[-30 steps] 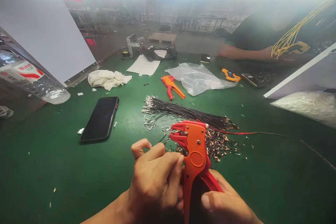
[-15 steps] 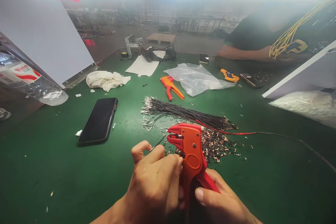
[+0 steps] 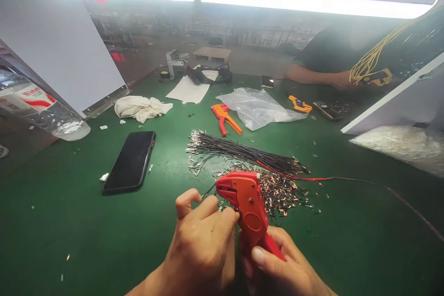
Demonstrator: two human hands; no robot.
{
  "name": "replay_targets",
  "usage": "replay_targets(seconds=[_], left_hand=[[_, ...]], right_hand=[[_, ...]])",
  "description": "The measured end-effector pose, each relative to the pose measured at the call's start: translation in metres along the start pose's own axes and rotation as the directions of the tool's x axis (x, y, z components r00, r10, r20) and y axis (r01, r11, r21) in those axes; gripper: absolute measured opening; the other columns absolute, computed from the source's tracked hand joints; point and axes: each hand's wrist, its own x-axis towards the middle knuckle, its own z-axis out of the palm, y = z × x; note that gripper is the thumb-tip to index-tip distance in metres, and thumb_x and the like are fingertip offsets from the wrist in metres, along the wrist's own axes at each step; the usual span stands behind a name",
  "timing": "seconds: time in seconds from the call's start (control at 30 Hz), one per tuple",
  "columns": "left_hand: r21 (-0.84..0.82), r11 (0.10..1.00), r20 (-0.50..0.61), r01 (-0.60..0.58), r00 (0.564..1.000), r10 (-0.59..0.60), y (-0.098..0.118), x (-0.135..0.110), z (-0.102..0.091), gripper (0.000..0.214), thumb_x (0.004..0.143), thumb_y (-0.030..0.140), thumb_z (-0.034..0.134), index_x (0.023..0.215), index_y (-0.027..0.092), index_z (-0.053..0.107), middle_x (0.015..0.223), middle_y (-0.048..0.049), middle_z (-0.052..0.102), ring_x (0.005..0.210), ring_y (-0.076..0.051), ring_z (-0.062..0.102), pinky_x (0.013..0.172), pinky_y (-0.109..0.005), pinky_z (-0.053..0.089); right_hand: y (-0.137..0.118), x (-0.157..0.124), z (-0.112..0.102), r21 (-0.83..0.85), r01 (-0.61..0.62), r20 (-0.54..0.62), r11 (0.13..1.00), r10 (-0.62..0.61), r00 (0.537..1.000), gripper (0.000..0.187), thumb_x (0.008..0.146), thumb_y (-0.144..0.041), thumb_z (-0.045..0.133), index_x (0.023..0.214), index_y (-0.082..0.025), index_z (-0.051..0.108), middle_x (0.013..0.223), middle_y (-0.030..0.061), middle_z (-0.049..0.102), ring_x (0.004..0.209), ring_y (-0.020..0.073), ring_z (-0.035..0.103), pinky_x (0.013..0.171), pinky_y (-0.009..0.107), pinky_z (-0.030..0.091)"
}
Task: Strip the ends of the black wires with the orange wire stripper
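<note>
My right hand [image 3: 284, 259] is wrapped around the handles of a red and orange wire stripper [image 3: 252, 208], its jaws pointing left. My left hand [image 3: 204, 240] is closed beside the tool, fingers curled. A thin black wire [image 3: 208, 190] shows between that hand and the jaws; its grip on the wire is mostly hidden. The left fingertips come up against the tool's inner side below the jaws. Behind the stripper lies a bundle of black wires [image 3: 243, 150] with metal terminals at the left end. A pile of short stripped offcuts [image 3: 280, 192] spreads to its right.
A phone [image 3: 130, 162] lies left on the green table. Farther back are a white cloth [image 3: 142, 108], a second stripper [image 3: 226, 119], a plastic bag [image 3: 262, 108] and a yellow tool [image 3: 300, 104]. A bottle [image 3: 41, 101] leans in at left. Across sits a person [image 3: 322, 74] with yellow wires.
The stripper has tilted to the left and its head has dropped slightly, with the jaws looking closer together. My left hand has barely moved. The camera view has shifted a little.
</note>
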Motion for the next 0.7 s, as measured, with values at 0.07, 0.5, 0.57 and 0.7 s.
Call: replay_targets(seconds=[0.07,0.5,0.57,0.7], left_hand=[[-0.002,1.000,-0.003,-0.008,1.000,0.008,0.000,-0.001,0.001,0.029,0.077,-0.005,0.045,0.064,0.020,0.042,0.050,0.0073,0.041,0.051,-0.013,0.033,0.074,-0.038,0.026],[0.024,0.999,0.072,-0.034,0.997,0.032,0.001,0.002,-0.013,0.027,0.083,-0.003,0.044,0.070,0.020,0.051,0.051,0.0068,0.045,0.050,-0.013,0.038,0.075,-0.039,0.025],[0.036,0.998,0.068,-0.050,0.997,0.047,0.002,0.003,-0.014,0.027,0.085,-0.002,0.044,0.070,0.020,0.052,0.051,0.0071,0.045,0.050,-0.013,0.037,0.074,-0.038,0.024],[0.109,0.987,0.123,-0.120,0.987,0.107,0.002,0.004,-0.015,0.024,0.088,0.001,0.045,0.076,0.019,0.057,0.052,0.0062,0.051,0.054,-0.014,0.042,0.074,-0.039,0.024]], right_hand=[[0.000,-0.001,0.002,0.009,-0.001,0.002,1.000,0.001,1.000,0.052,0.073,-0.063,0.076,0.082,-0.015,0.057,0.068,-0.0015,0.050,0.058,0.0093,0.044,0.057,0.024,0.033],[0.000,-0.002,0.009,0.000,0.043,0.027,0.999,-0.043,0.999,0.054,0.074,-0.068,0.071,0.074,-0.019,0.049,0.059,-0.0084,0.032,0.050,0.0061,0.026,0.049,0.023,0.022],[-0.004,-0.004,0.010,-0.023,0.009,0.024,1.000,-0.009,1.000,0.058,0.072,-0.072,0.070,0.071,-0.020,0.047,0.056,-0.0091,0.032,0.048,0.0055,0.024,0.046,0.022,0.020],[-0.010,-0.008,0.009,-0.151,-0.022,-0.009,0.988,0.021,1.000,0.063,0.070,-0.080,0.065,0.067,-0.020,0.046,0.056,-0.0057,0.039,0.049,0.0062,0.029,0.047,0.022,0.022]])
